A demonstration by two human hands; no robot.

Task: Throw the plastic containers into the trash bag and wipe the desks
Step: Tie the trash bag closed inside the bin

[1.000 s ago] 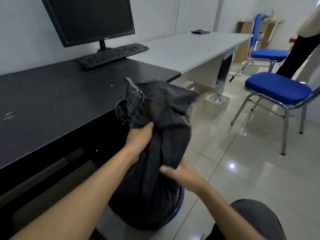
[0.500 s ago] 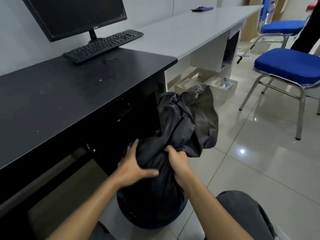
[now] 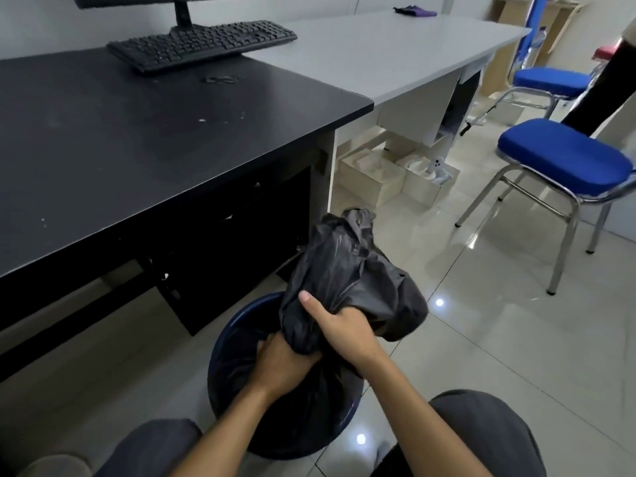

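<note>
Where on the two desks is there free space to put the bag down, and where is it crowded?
The black desk is bare from the keyboard to its front edge. The grey desk is bare except for a purple cloth at its far end. It is crowded low down: both hands, left and right, grip the trash bag over the blue bin.

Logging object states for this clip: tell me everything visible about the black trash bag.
The trash bag is thin, black, crinkled plastic with a dull sheen. Its lower part sits inside a round dark blue bin on the tiled floor beside the black desk. The top is gathered into a twisted neck, with the loose upper part billowing above and leaning to the right. The left hand and right hand both clench the neck. Its contents are hidden.
</note>
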